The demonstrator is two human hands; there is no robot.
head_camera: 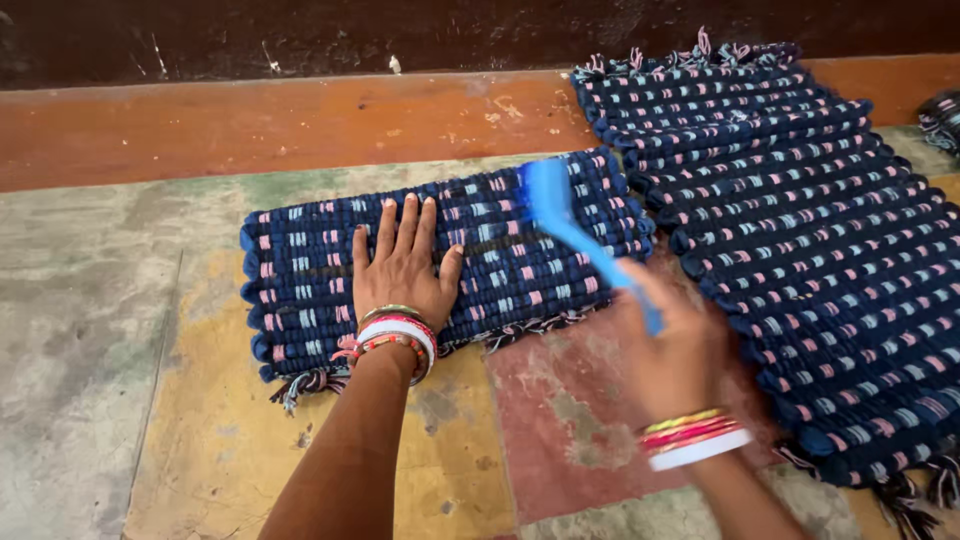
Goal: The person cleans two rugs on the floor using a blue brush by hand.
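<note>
A folded woven mat, dark blue with pink and light blue flecks, lies on the floor in the middle. My left hand presses flat on it with fingers spread; bangles ring the wrist. My right hand, blurred by motion, grips the handle of a bright blue brush, whose head is over the mat's right part. The right wrist also wears bangles.
A larger mat of the same weave is spread out to the right, reaching the back wall. The floor is patchy concrete with yellow and red areas. An orange-brown ledge runs along the dark wall behind.
</note>
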